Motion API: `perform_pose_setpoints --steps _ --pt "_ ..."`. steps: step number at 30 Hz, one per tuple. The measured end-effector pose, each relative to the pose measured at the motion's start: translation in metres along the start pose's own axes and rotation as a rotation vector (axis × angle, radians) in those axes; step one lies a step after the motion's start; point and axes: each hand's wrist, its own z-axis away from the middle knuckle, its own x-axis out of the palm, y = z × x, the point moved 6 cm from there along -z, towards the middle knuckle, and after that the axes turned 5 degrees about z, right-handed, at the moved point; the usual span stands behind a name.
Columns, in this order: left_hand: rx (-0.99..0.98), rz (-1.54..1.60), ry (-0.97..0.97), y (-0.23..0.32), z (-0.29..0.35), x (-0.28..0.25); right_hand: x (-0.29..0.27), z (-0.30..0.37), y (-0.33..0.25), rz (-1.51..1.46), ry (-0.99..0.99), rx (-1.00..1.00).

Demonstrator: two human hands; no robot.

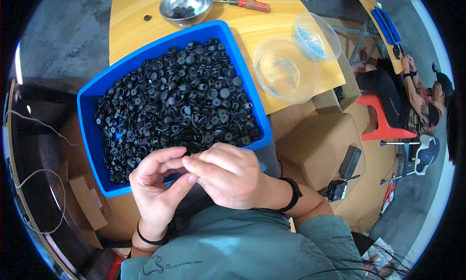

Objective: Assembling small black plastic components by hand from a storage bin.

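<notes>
My left hand [158, 183] and my right hand [228, 175] meet over the near edge of a blue plastic bin [265, 127]. Fingers of both are bent, and the thumbs and fingertips press together at one spot. Whatever lies between them is too small or too covered to make out. Small round black plastic parts [179, 100], cap-like and some with a central hole, heap up in the bin just beyond my fingers.
On the wooden table [131, 17] stand a metal bowl [168, 10] holding black parts, a red-handled screwdriver [252, 6] and two clear tubs [310, 88] with thin pale pieces. A cardboard box [310, 139] is at right; beyond, a seated person [427, 100] works near a red stool [376, 119].
</notes>
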Motion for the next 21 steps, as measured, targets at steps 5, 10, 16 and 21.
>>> perform_pose_setpoints --steps 5,10,16,21 --pt "-0.06 -0.081 0.023 -0.004 0.003 0.002 0.001 0.009 0.002 -0.009 -0.02 -0.064" --pt "-0.028 -0.095 0.067 -0.003 0.009 -0.002 -0.001 0.009 0.006 -0.099 -0.058 -0.042" --pt "0.165 -0.266 0.384 0.022 0.035 -0.081 -0.105 -0.017 0.073 0.334 0.075 0.274" --pt "0.171 -0.462 0.713 0.027 0.067 -0.193 -0.138 -0.02 0.146 0.853 -0.217 0.458"
